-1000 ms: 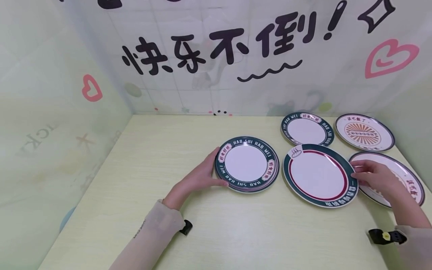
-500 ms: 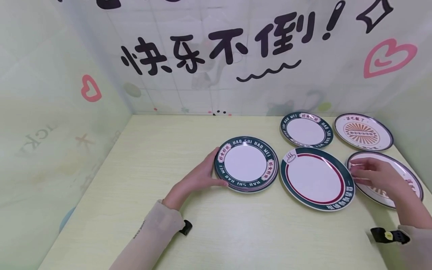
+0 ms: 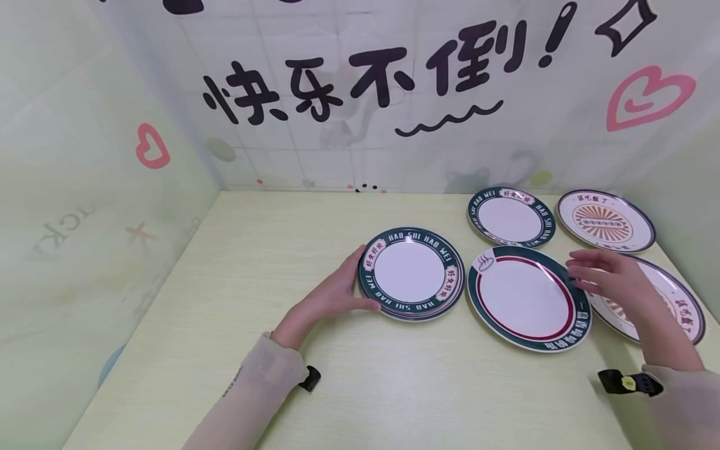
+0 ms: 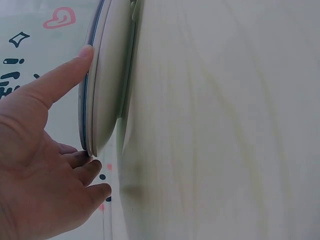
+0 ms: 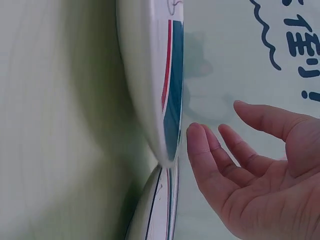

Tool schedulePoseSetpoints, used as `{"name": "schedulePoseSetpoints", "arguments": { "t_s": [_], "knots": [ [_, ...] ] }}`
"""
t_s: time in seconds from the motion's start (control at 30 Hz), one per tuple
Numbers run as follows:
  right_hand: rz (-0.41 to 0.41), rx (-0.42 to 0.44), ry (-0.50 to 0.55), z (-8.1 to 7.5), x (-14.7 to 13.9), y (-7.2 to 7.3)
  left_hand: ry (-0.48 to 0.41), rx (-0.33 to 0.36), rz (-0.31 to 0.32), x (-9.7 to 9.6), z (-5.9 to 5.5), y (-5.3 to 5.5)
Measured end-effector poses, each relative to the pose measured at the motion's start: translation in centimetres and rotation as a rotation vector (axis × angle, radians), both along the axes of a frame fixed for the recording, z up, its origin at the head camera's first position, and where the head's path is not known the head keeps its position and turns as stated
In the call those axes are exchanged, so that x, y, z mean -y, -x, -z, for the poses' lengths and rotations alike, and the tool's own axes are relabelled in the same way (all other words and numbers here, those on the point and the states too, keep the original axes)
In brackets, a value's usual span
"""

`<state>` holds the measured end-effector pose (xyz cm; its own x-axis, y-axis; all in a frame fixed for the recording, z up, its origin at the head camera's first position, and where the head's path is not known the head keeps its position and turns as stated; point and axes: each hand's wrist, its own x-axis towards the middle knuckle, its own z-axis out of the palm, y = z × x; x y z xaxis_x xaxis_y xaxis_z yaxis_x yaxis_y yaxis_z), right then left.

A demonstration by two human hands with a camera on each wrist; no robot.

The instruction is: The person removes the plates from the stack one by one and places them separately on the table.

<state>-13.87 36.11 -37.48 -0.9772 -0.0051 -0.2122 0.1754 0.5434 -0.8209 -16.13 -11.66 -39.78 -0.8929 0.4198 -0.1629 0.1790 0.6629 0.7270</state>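
A stack of round plates (image 3: 409, 272), the top one white with a dark green lettered rim, sits at mid-table. My left hand (image 3: 335, 292) holds its left edge; in the left wrist view the thumb (image 4: 70, 75) lies on the stacked rims and the fingertips meet their far end. To the right lies a larger white plate (image 3: 520, 297) with a green rim and a red ring. My right hand (image 3: 615, 281) hovers by its right edge, fingers loosely spread and holding nothing. In the right wrist view a gap shows between the fingertips and the plate (image 5: 172, 90).
Behind stands a smaller green-rimmed plate (image 3: 510, 217). Two oval plates with an orange sunburst are at the right: one at the back (image 3: 606, 220), one (image 3: 683, 306) partly under my right hand. A printed backdrop (image 3: 315, 144) bounds the table (image 3: 394, 387).
My right hand has let go of the larger green-rimmed plate, which now sits slightly nearer and lower, and has lifted up and leftward over its edge. The left hand has stayed put.
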Motion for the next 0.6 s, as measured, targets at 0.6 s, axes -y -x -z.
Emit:
{"name": "schedulePoseSetpoints", "arguments": {
  "t_s": [0.6],
  "knots": [
    [0.002, -0.026, 0.027, -0.7, 4.5, 1.5, -0.005, 0.006, -0.006, -0.1, 0.0, 0.0]
  ]
}}
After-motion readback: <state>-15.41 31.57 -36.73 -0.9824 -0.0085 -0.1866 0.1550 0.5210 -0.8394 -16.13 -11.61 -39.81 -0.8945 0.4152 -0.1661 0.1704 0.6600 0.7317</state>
